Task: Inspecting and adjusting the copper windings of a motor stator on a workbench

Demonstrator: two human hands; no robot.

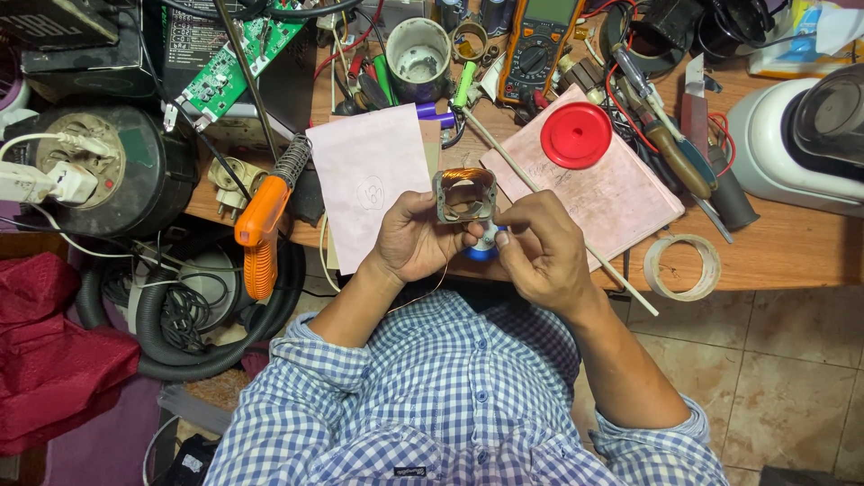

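Both hands [477, 241] around copper-wound motor stator [465, 194]

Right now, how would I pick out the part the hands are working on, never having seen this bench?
Start at the cluttered wooden workbench and find the pink sheet at its front edge. Just right of it, the left hand and right hand hold up a motor stator. It alone is a squarish grey metal frame wound with copper wire.

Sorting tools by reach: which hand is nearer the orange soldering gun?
Left. The left hand sits just right of the orange soldering gun; the right hand is farther right, beyond the stator coil.
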